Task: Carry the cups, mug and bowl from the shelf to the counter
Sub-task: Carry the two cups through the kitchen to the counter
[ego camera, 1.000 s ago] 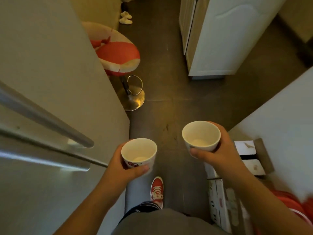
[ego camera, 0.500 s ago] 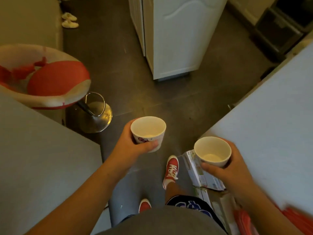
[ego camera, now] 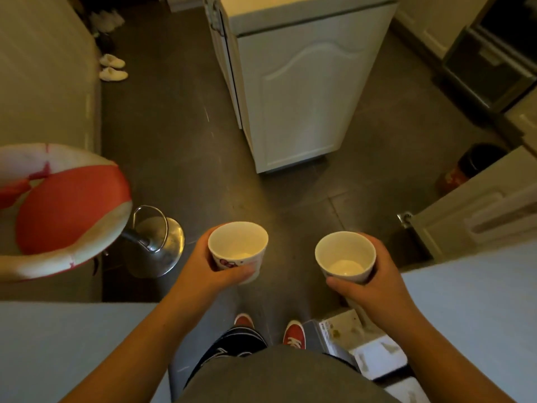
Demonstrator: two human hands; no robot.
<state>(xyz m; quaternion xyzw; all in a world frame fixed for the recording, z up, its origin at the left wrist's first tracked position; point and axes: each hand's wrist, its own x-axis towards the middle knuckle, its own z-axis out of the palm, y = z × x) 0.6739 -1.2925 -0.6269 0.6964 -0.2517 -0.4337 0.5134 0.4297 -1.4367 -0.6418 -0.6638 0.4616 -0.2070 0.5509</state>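
My left hand [ego camera: 200,271] grips a white cup with a pink print [ego camera: 237,248], held upright over the dark floor. My right hand [ego camera: 374,283] holds a plain white cup [ego camera: 345,257], also upright and level with the other. Both cups look empty inside. They hang side by side in front of my body, well apart from each other. The mug, the bowl and the shelf are out of view.
A red and white bar stool [ego camera: 64,210] with a chrome base [ego camera: 158,245] stands at the left. Ahead stands a white cabinet [ego camera: 296,91]. Pale surfaces flank me at the lower left [ego camera: 58,344] and right [ego camera: 470,309]. Cardboard boxes [ego camera: 363,344] lie by my red shoes. White slippers [ego camera: 113,68] lie far back.
My view has swung right and forward: the stool slid left, the white cabinet came nearer. Both hands still carry their cups, now level with each other.
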